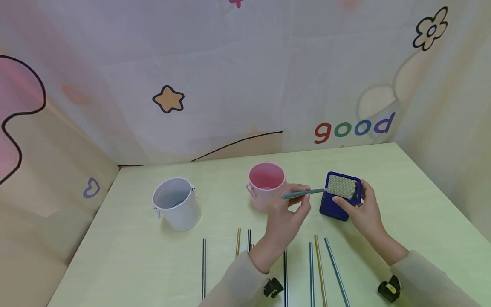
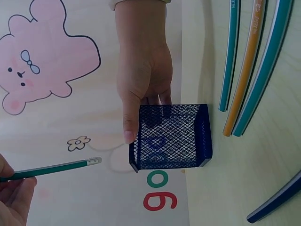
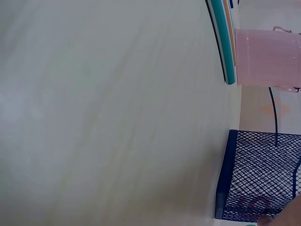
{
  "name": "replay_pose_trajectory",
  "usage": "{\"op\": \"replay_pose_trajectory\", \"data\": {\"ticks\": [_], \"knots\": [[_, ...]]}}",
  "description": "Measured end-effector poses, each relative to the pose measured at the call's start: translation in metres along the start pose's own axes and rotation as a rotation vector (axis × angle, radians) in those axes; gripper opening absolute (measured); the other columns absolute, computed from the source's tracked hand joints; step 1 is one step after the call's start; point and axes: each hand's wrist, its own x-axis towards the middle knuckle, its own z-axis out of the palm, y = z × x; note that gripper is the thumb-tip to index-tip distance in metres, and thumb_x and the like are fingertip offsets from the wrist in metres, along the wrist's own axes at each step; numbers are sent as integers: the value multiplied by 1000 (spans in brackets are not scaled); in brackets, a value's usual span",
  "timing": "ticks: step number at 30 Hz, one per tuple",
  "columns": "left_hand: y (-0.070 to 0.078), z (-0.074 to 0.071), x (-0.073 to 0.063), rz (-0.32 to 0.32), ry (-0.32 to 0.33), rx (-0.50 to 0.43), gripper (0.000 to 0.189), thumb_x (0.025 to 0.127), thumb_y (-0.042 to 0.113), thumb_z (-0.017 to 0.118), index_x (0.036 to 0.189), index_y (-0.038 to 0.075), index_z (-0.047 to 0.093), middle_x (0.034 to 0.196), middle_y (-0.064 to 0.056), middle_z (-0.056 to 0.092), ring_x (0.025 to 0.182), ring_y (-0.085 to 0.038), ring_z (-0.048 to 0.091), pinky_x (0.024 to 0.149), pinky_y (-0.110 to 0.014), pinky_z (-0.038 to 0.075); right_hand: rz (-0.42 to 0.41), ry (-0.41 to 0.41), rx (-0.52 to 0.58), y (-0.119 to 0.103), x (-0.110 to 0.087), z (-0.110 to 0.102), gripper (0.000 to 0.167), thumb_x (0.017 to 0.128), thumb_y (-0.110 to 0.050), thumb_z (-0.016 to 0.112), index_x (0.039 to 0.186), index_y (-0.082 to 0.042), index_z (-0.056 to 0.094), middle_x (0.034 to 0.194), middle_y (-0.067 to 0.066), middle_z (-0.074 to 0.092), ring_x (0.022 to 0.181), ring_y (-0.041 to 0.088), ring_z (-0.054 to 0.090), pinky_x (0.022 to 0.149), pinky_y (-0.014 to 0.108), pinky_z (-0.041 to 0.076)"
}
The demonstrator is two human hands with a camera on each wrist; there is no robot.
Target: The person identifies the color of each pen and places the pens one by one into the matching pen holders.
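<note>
My left hand (image 1: 281, 217) pinches a green pencil (image 1: 303, 193) between thumb and fingers, its eraser end pointing right. In the head view that end overlaps the rim of a dark blue mesh pen holder (image 1: 335, 209). A small gap shows between the eraser and the holder in the left wrist view. My right hand (image 1: 366, 215) grips the holder by its right side, thumb on the near face, with the opening tilted up and toward me. Only a fingertip and the holder's mesh wall (image 3: 258, 174) appear in the right wrist view.
A pink bucket (image 1: 258, 202) stands just behind my left hand, and a white bucket (image 1: 184, 218) is farther left. Several pencils (image 1: 320, 273) in green, yellow and dark colours lie along the near part of the table (image 1: 115, 256). Printed cloth (image 1: 230, 85) hangs behind.
</note>
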Motion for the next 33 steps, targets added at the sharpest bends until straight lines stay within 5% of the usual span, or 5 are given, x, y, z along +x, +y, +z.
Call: {"op": "replay_pose_trajectory", "data": {"ticks": [13,33], "knots": [[-13,16,-8,-28,-1,-11,16,86,-4,63,102,-2,59,93,-17,65,83,-25,66,78,-17,53,22,12,-14,9,-2,1,94,88,-30,67,149,4,4,145,31,27,132,42,30,104,60,32],[-24,35,1,-117,-70,64,15,90,1,61,104,0,57,96,-13,64,91,-21,67,79,-12,50,3,23,-19,5,0,0,89,88,-31,67,149,2,11,143,29,30,129,40,33,104,60,33]]}}
